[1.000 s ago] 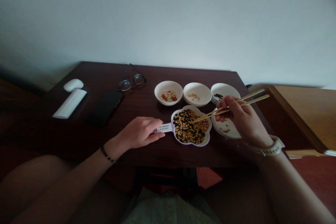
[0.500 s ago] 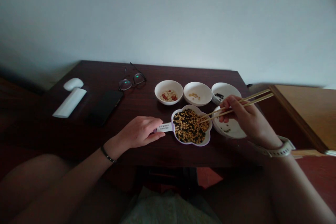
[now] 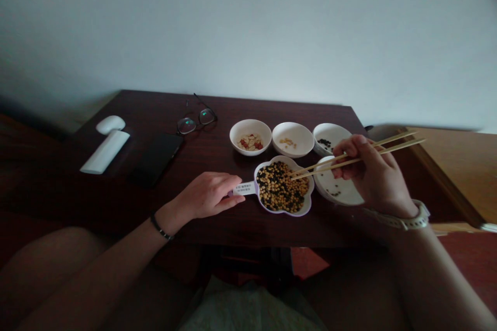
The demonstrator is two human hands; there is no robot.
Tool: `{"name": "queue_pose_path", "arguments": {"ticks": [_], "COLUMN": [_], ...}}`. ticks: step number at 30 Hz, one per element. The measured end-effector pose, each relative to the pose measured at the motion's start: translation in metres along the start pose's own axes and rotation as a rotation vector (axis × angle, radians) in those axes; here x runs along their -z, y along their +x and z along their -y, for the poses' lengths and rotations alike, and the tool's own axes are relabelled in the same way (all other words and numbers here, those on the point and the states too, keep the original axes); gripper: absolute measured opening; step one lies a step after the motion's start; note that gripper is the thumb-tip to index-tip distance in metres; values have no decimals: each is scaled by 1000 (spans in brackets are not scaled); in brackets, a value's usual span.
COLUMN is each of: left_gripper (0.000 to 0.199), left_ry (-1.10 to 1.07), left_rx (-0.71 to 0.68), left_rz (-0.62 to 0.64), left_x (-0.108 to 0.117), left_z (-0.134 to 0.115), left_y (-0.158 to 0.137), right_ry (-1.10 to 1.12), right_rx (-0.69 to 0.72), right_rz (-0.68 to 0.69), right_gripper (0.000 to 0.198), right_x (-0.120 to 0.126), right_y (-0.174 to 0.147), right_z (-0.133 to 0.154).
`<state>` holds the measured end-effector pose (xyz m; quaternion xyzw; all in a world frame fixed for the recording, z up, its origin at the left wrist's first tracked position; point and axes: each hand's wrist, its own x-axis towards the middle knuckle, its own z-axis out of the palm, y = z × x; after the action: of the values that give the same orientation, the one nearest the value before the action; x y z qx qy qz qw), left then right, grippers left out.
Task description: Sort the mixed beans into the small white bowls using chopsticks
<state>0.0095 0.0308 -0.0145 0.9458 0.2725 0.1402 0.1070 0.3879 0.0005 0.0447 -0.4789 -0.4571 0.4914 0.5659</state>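
Note:
My left hand is closed on the labelled handle of a white, flower-shaped scoop with a purple edge. Mixed yellow and black beans fill the scoop. In my right hand is a pair of chopsticks, their tips down among the beans on the scoop's right side. Behind the scoop stand a bowl with pale slices and red pieces, a bowl with a few pale bits, and a bowl with black beans. Partly under my right hand, another bowl holds a few dark bits.
Eyeglasses lie on the dark wooden table, with a black phone-like slab nearer me. At the left is a white object with a rounded head. A wall rises behind; a lighter wooden surface stands at the right.
My right hand has turned and shifted slightly right and up, and the chopsticks' rear ends moved right. Their tips shifted slightly left among the beans. My left hand keeps its hold on the scoop.

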Motion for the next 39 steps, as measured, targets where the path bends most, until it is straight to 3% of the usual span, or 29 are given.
{"name": "queue_pose_path", "arguments": {"ticks": [12, 20, 28, 33, 39], "left_gripper": [39, 33, 33, 34, 34], "left_ry": [-1, -23, -27, -30, -29], "left_rx": [-7, -1, -10, -3, 0], "left_rz": [-13, -8, 1, 5, 5], "left_x": [-3, -4, -5, -4, -5], "left_z": [1, 2, 3, 3, 3], "left_y": [0, 0, 1, 2, 3], "right_ry": [62, -40, -44, -274, -511], "right_rx": [74, 170, 80, -37, -7], "right_rz": [47, -100, -61, -10, 6], "right_gripper": [44, 40, 40, 42, 45], "right_x": [-1, 2, 11, 12, 3], "right_y": [-5, 14, 7, -8, -23], "right_z": [9, -9, 5, 16, 22]}}
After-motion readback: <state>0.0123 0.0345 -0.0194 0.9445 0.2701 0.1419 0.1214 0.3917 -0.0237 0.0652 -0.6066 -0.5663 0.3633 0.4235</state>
